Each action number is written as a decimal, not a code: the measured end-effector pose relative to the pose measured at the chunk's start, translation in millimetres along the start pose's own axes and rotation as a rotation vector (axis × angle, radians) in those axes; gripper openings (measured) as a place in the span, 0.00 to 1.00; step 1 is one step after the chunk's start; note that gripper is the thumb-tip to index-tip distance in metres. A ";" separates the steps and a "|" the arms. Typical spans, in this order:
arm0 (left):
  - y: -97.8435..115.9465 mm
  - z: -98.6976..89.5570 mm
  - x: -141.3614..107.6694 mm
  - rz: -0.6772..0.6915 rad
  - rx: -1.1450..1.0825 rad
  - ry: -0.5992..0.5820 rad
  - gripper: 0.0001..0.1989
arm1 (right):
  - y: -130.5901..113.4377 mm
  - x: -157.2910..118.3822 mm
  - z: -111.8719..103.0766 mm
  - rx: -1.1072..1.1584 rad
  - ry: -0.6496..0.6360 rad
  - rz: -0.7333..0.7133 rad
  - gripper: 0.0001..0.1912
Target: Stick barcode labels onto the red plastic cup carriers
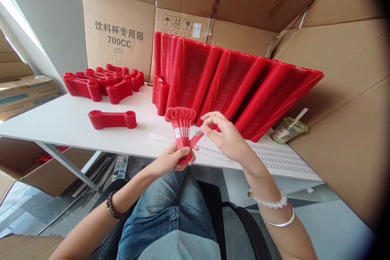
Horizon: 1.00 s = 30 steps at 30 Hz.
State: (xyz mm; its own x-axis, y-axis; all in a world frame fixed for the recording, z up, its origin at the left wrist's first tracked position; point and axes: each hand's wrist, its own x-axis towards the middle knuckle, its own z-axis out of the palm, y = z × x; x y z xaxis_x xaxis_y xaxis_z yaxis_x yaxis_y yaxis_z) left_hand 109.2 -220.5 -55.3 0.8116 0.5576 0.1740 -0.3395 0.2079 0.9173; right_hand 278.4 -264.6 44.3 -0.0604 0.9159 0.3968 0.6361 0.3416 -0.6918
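Observation:
My left hand (170,159) grips the lower ends of a fanned bundle of red plastic pieces (183,130) over the table's front edge. Several pieces in the fan carry small white labels, and their upper ends are rings. One labelled piece (196,139) leans out to the right, apart from the others. My right hand (224,136) is at that piece's upper end, thumb and fingers bent close around it. Behind the hands stand tall stacks of the same red pieces (195,73). Left of them lies a short red stack (112,120) beside a rubber band (141,126).
More short red stacks (99,81) sit at the back left of the white table (45,118). A sheet of labels (271,157) lies at the front right, near a drink cup with a straw (289,130). Cardboard (122,28) stands behind and along the right side.

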 end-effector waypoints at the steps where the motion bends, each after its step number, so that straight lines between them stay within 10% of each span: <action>1: 0.5 0.4 0.0 0.006 0.004 0.002 0.22 | -0.4 1.9 0.7 -0.037 -0.010 0.022 0.08; 30: -1.9 -2.8 -1.1 0.054 0.154 -0.025 0.23 | -3.5 7.1 6.4 -0.304 -0.131 0.119 0.10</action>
State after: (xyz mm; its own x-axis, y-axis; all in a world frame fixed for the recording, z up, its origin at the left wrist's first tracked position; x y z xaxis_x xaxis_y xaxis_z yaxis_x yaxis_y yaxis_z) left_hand 107.7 -219.3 -58.2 0.8061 0.5445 0.2320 -0.3081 0.0515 0.9499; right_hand 270.8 -258.0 45.6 -0.0583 0.9715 0.2298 0.8434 0.1711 -0.5093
